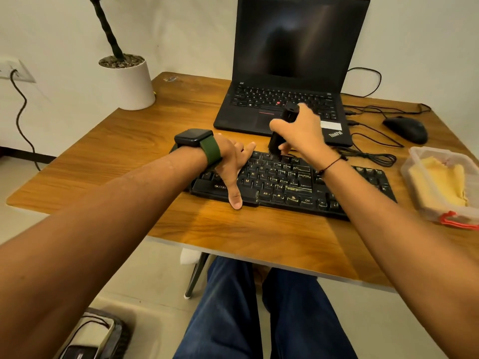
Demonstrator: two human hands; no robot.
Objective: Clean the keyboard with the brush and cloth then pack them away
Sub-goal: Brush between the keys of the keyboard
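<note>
Gripping a black brush point(281, 130) in your right hand point(302, 132), you hold it upright, fingers and thumb wrapped round the handle, whose top sticks out above your fist. Its bristles point down and touch the far rows of keys on the black keyboard point(290, 181), just below your hand. Your left hand point(230, 161) lies flat over the keyboard's left part with fingers spread and relaxed, the thumb reaching past the near edge onto the wooden table point(155, 141). A black watch on a green strap point(199, 143) sits on that wrist. Beyond the keyboard stands an open black laptop point(293, 73), its screen dark. To the right of the keyboard, near the table edge, a clear plastic container point(414, 164) holds a yellow cloth point(438, 185). A black mouse point(407, 129) lies behind the container, and a white plant pot point(129, 84) stands at the far left corner.
</note>
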